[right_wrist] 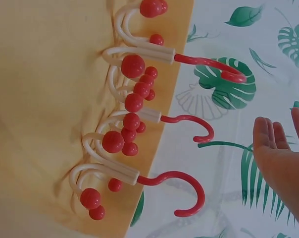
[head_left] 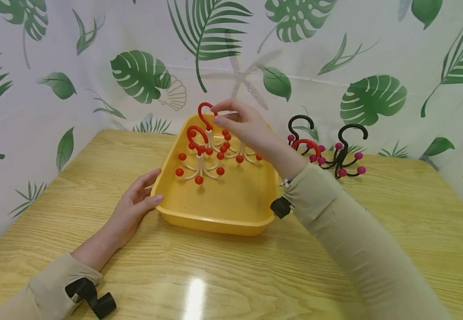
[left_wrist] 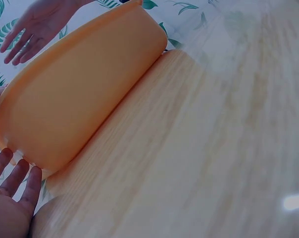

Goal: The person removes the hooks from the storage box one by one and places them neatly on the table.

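My left hand (head_left: 135, 202) grips the left side of a yellow plastic tub (head_left: 215, 226), with the thumb over the rim and the fingers along the outer wall. Inside the tub stand three multi-arm hanging hooks (right_wrist: 154, 115) with white arms, red ball tips and red hook tops. In the head view, my right hand (head_left: 247, 122) overlaps the top of the rear hanging hook (head_left: 206, 116) and hides the right one's top. The right wrist view shows the right hand (right_wrist: 283, 153) apart from the hook tops, fingers extended and holding nothing.
Right of the tub, black hanging hooks (head_left: 340, 153) with pink ball tips stand on the wooden table (head_left: 155, 275). Among them a red hook top (head_left: 306, 143) shows, partly behind my right forearm. A leaf-patterned cloth (head_left: 223, 58) hangs behind the table.
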{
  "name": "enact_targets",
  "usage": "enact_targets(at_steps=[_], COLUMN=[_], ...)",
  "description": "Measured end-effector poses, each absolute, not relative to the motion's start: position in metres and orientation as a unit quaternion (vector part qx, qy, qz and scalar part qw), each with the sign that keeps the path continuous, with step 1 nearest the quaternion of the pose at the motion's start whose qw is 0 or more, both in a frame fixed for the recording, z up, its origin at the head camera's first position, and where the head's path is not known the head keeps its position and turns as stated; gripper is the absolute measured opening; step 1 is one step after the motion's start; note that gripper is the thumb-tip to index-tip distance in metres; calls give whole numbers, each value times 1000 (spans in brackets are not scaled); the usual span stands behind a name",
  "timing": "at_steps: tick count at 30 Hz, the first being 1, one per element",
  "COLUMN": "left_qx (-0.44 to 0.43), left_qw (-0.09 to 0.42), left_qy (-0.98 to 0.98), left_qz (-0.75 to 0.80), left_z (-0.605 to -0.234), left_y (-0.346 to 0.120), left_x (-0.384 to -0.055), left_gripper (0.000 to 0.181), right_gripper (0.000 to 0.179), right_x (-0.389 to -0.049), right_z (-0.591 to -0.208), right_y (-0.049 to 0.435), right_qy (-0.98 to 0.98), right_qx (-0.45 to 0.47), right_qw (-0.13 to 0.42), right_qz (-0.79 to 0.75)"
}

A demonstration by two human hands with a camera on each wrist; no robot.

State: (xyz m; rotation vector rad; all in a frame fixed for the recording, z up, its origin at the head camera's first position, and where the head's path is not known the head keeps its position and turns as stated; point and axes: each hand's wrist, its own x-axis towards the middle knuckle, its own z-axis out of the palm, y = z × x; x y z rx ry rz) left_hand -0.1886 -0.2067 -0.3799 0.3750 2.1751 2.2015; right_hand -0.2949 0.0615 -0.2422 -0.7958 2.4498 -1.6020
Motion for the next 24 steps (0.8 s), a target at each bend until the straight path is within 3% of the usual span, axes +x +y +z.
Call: enact_targets(at_steps=[9,24], left_qx=[117,119], left_qw=[13,10], left_qy=[696,696], left_qz=[708,708], left_z=[-380,-381], left_y=[-207,-207], left_x=[-189,-190], left_gripper=[59,60], right_gripper=[29,19], right_x=[-301,-307], right_z=[-252,-272], right_y=[39,24], right_qy=[802,856], right_qx=[-276,-283], right_qw=[71,25], right_qz=[-524,-433])
